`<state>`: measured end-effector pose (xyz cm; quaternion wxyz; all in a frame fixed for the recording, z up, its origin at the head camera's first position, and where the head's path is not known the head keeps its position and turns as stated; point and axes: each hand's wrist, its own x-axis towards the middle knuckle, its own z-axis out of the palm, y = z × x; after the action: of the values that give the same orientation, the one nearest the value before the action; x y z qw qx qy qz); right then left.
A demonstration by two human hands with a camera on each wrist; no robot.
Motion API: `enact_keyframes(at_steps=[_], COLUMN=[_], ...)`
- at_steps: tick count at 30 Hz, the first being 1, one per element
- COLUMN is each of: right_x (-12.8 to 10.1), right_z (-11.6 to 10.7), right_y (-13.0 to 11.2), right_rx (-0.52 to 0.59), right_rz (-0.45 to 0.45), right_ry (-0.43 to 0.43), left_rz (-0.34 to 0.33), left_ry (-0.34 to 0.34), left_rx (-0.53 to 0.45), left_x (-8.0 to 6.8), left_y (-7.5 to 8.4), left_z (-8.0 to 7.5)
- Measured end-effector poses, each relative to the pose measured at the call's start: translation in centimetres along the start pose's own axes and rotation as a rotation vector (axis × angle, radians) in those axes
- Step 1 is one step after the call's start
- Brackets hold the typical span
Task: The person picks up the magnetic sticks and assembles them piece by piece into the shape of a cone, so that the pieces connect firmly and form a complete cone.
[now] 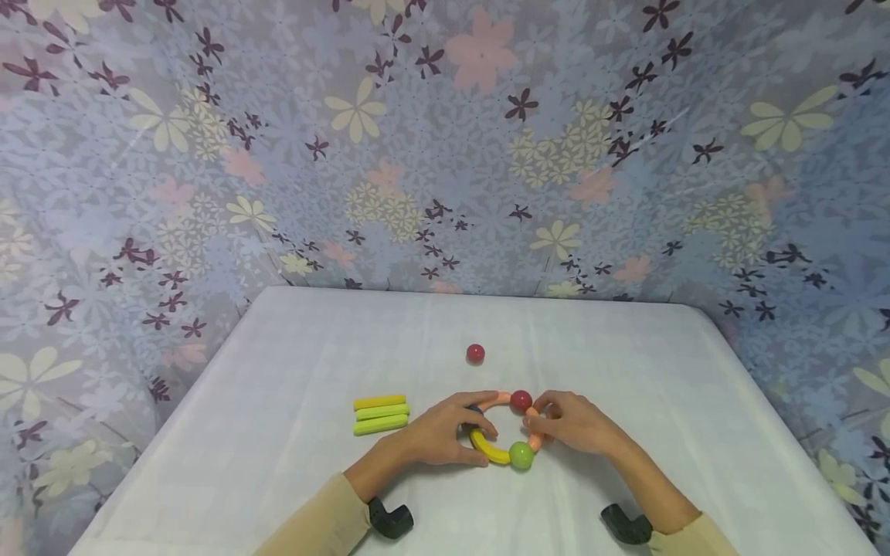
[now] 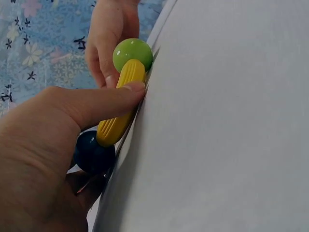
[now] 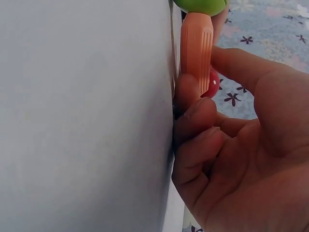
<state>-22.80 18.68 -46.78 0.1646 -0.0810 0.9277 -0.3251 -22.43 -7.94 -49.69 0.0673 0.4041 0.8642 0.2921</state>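
A white tabletop [image 1: 313, 332] fills the lower part of my head view. Nearest me, two beige sleeves [image 1: 320, 517] come in, each with a black fitting [image 1: 391, 521] at the wrist. Past them, the left hand [image 1: 441, 430] and the right hand [image 1: 580, 423] hold a ring [image 1: 498, 457] of balls and curved pieces near the middle of the table. On its near side sit a green ball [image 1: 521, 455] and a yellow curved piece [image 2: 131, 73]; the left thumb lies across that yellow piece, its fingers bent on the other side by a dark blue ball [image 2: 94, 152]. The right thumb and fingertips pinch an orange curved piece [image 3: 196, 48] at the ring's right (my right-wrist view shows its ribbed face plainly). On the far side, a red ball [image 1: 521, 400] adjoins a second orange piece [image 1: 502, 398]; whether that meets the blue ball I can't tell, since fingers cover the spot. Left of the hands, three sticks [image 1: 382, 411], one yellow and two yellow-green, lie side by side. Beyond the ring rests a loose red ball [image 1: 476, 354]; behind everything hangs a flowered cloth [image 1: 431, 154].
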Motion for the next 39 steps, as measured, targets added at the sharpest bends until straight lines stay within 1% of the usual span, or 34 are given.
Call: enact_keyframes(at_steps=[6, 11, 12, 16, 19, 22, 25, 27, 29, 30, 32, 34, 37, 39], right_x=[0.0, 0.0, 0.0, 0.0, 0.0, 0.0, -0.1, -0.1, 0.0, 0.0, 0.2, 0.3, 0.2, 0.2], right_z=[0.1, 0.0, 0.0, 0.0, 0.1, 0.1, 0.1, 0.2, 0.3, 0.4, 0.5, 0.5, 0.4, 0.4], right_y=[0.0, -0.1, -0.1, 0.1, 0.2, 0.3, 0.4, 0.5, 0.5, 0.6, 0.6, 0.6, 0.6, 0.7], right_rx=[-0.017, -0.033, -0.032, -0.033, -0.036, -0.027, 0.004, 0.031, 0.049, 0.058, 0.076, 0.087, 0.097, 0.092], right_rz=[-0.003, -0.005, -0.01, -0.016, -0.006, -0.002, -0.016, -0.033, -0.057, -0.067, -0.096, -0.122, -0.158, -0.166], right_ry=[-0.003, -0.006, -0.01, -0.033, -0.044, -0.027, 0.007, 0.027, 0.039, 0.039, 0.034, 0.024, 0.003, -0.005], left_rz=[-0.021, -0.04, -0.052, -0.141, -0.211, -0.266, -0.291, -0.309, -0.312, -0.326, -0.344, -0.356, -0.387, -0.404], left_ry=[-0.017, 0.012, 0.021, 0.068, 0.105, 0.142, 0.189, 0.22, 0.248, 0.252, 0.248, 0.222, 0.157, 0.113], left_rx=[-0.048, -0.064, -0.077, -0.126, -0.131, -0.109, -0.098, -0.108, -0.123, -0.127, -0.135, -0.121, -0.115, -0.127], left_x=[0.1, -0.2, -0.3, -0.7, -1.1, -1.5, -2.3, -2.9, -3.6, -4.0, -4.7, -5.2, -5.8, -6.0], left_y=[0.0, -0.3, -0.4, -0.6, -1.1, -1.9, -3.2, -4.2, -5.2, -5.6, -6.2, -6.7, -7.1, -7.3], left_z=[-0.8, -1.6, -1.8, -2.9, -4.2, -5.5, -6.8, -7.4, -8.0, -8.3, -8.8, -9.3, -9.7, -9.8])
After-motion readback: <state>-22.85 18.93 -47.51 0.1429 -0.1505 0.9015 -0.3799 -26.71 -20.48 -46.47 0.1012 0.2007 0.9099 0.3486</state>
